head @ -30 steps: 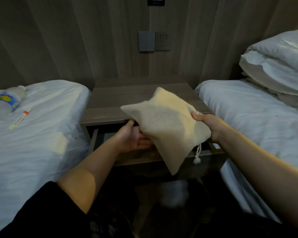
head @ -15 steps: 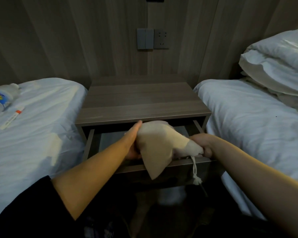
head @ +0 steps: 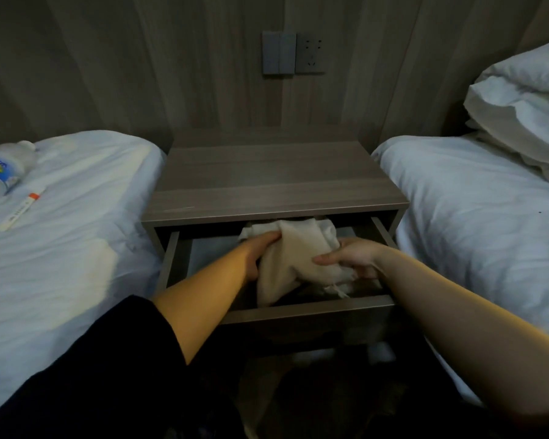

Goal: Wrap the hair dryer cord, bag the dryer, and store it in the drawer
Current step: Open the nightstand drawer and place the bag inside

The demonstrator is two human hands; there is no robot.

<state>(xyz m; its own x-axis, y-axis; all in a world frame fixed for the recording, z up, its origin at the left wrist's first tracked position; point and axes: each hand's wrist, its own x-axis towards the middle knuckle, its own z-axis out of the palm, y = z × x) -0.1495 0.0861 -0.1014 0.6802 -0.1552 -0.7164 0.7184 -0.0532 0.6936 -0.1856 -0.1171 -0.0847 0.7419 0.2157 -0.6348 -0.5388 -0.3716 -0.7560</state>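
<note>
Your left hand (head: 260, 252) grasps the left side of the beige drawstring bag (head: 293, 259), thumb lying across its upper edge. Your right hand (head: 351, 256) clamps the bag's gathered right end, thumb pressed on the cloth and fingers curled below. The bag sits within the open drawer (head: 308, 308) of the wooden nightstand (head: 273, 185), its far end under the top board; whether it rests on the drawer floor cannot be told. The knotted drawstring (head: 338, 290) trails just beside your right hand. The bag's contents are hidden. A water bottle (head: 0, 172) and a white tube (head: 21, 211) lie on the left bed (head: 76, 248); pillows (head: 520, 106) sit on the right bed (head: 488, 232).
</note>
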